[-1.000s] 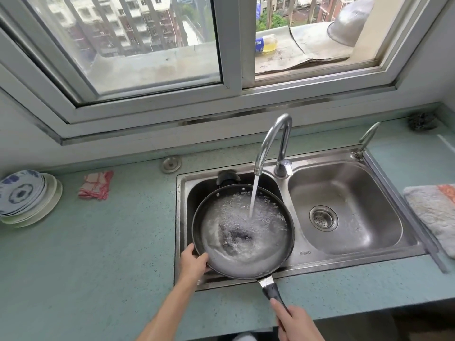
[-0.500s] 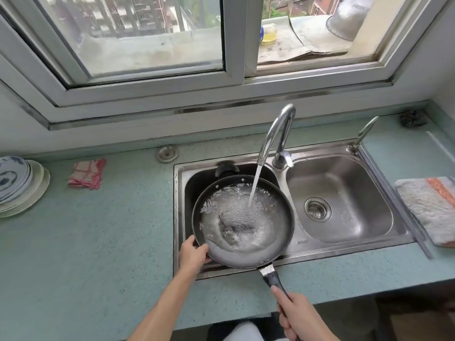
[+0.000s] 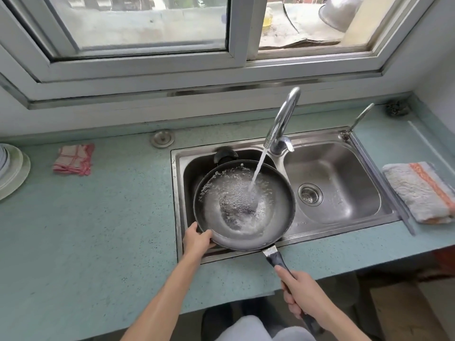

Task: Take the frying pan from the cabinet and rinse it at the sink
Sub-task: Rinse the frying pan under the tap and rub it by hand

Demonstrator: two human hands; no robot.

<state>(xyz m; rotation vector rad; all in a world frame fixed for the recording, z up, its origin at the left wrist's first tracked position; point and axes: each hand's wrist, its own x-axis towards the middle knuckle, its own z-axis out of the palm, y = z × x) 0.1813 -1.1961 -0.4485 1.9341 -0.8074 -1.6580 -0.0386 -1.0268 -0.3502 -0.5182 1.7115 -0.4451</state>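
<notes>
A black frying pan (image 3: 278,227) is held over the left basin of the steel double sink (image 3: 330,230). Water runs from the curved faucet (image 3: 283,119) into the pan and foams in its middle. My left hand (image 3: 197,239) grips the pan's near left rim, thumb on the edge. Further back toward me, my right hand (image 3: 304,296) is closed around the black handle. The pan covers most of the left basin.
The right basin with its drain strainer (image 3: 310,194) holds nothing. A red checked cloth (image 3: 73,159) and stacked plates (image 3: 12,168) lie on the counter to the left. A folded towel (image 3: 423,190) rests right of the sink. A window runs behind the counter.
The view has tilted down and my arms show more. The pan stays under the stream, with both hands holding as before.
</notes>
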